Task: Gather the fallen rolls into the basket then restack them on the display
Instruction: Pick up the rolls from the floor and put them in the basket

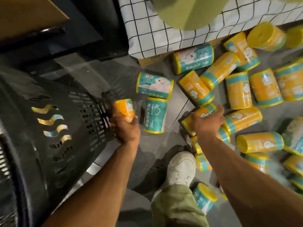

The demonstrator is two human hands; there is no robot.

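Note:
Several yellow and teal rolls lie scattered on the grey tile floor at the centre and right, among them a teal roll and an orange roll. My left hand grips an orange roll just beside the wall of the black slotted basket at the left. Rolls inside the basket show through its wavy slots. My right hand is closed over another orange roll that lies on the floor among the pile.
A display draped in a white grid-patterned cloth stands at the top, with a cardboard box under its edge. A dark cabinet fills the upper left. My white shoe and green trouser leg stand on the floor between rolls.

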